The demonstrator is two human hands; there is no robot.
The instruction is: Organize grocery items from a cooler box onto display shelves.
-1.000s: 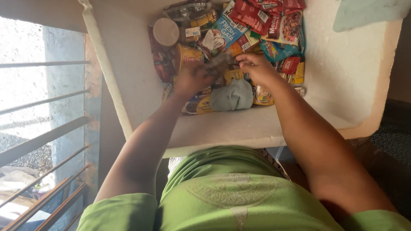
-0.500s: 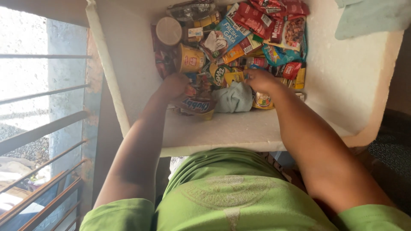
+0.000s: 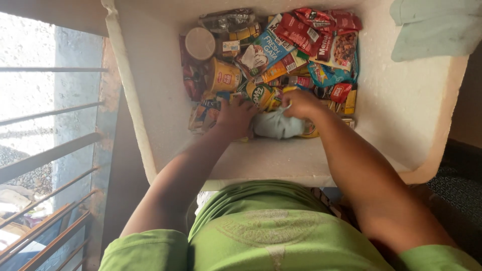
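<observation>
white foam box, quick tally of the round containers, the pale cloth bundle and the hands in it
Inside the white foam box:
Round containers: 2, the white-lidded tub and the yellow cup
Pale cloth bundle: 1
Hands: 2, left hand and right hand
Total: 5

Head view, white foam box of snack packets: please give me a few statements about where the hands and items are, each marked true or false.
1. Both hands are inside the white foam box. True.
2. The left hand lies on the packets near the box's left side. True.
3. The right hand holds the round white lid. False: the lid lies at the far left of the pile, apart from both hands; the right hand touches the pale grey-blue bundle.
4. The yellow tub stands outside the box. False: it lies among the packets inside.
5. A light green cloth rests at the box's upper right corner. True.
</observation>
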